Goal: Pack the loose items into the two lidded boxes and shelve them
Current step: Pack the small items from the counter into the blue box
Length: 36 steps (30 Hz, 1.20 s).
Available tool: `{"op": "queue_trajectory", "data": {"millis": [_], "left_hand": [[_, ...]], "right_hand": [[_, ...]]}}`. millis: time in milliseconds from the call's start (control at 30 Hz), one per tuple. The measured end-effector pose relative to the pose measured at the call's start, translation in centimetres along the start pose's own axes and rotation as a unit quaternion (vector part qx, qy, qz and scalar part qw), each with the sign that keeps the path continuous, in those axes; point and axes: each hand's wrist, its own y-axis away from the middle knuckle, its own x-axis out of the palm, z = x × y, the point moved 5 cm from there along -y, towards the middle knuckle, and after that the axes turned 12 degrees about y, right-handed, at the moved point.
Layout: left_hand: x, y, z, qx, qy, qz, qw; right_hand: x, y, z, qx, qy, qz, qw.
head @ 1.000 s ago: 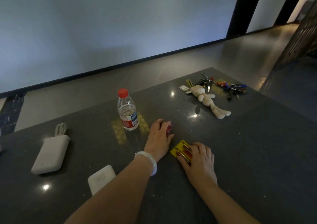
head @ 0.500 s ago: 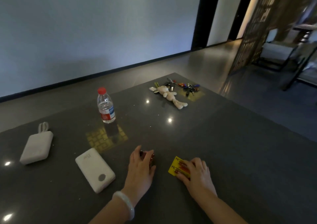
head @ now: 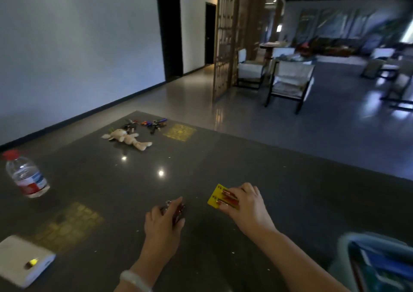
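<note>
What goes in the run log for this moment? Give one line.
left hand: on small red item | right hand: on yellow battery pack | both on table | nothing boxed yet

Glossy dark stone-like table (head: pixel 245 168), clear plastic bottle (head: pixel 25 177), fuzzy cloth bunny (head: pixel 127 138), matt white power bank (head: pixel 20 260), metal keys (head: pixel 154 125).

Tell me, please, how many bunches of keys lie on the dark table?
2: a dark bunch of keys beside the beige plush rabbit's head, and a colourful bunch of keys just right of it. Others may lie off-frame.
</note>
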Motion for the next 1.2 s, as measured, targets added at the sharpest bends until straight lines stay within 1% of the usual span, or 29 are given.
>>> {"op": "queue_trajectory", "data": {"millis": [100, 167, 233, 333, 500, 667, 767, 867, 967, 1100, 1200], "left_hand": [[2.6, 1.1, -6.8, 0.066, 0.061, 0.025, 0.996], [4.1, 2.5, -11.1, 0.115, 0.107, 0.041, 0.987], [5.5, 4.3, -15.0, 0.166, 0.137, 0.055, 0.975], [7.9, 7.0, -19.3, 0.211, 0.15, 0.096, 0.961], [11.5, 11.9, -24.0, 0.257, 0.141, 0.171, 0.941], [13.7, 16.1, -26.8, 0.283, 0.148, 0.208, 0.925], [14.2, 18.0, -27.5, 0.295, 0.161, 0.201, 0.92], [14.8, 19.5, -27.8, 0.302, 0.148, 0.203, 0.919], [15.4, 20.8, -27.8, 0.306, 0.126, 0.2, 0.922], [16.3, 22.3, -28.0, 0.308, 0.074, 0.205, 0.926], [16.8, 23.0, -28.0, 0.315, 0.051, 0.216, 0.923]], "right_hand": [[-5.4, 2.3, -4.7, 0.045, 0.003, -0.039, 0.998], [-8.5, 4.4, -8.0, 0.079, 0.017, -0.065, 0.995], [-11.1, 7.1, -10.9, 0.109, 0.027, -0.073, 0.991], [-14.0, 11.6, -14.4, 0.149, 0.022, -0.081, 0.985], [-16.6, 19.9, -19.0, 0.192, 0.024, -0.078, 0.978], [-16.7, 25.9, -21.2, 0.212, -0.011, -0.054, 0.976], [-16.2, 28.6, -21.6, 0.212, -0.007, -0.037, 0.977], [-15.4, 30.4, -21.3, 0.2, -0.012, -0.005, 0.98], [-15.0, 31.5, -20.7, 0.189, 0.043, 0.011, 0.981], [-15.3, 32.6, -20.7, 0.24, 0.117, -0.013, 0.964], [-15.4, 33.0, -20.7, 0.265, 0.139, -0.026, 0.954]]}}
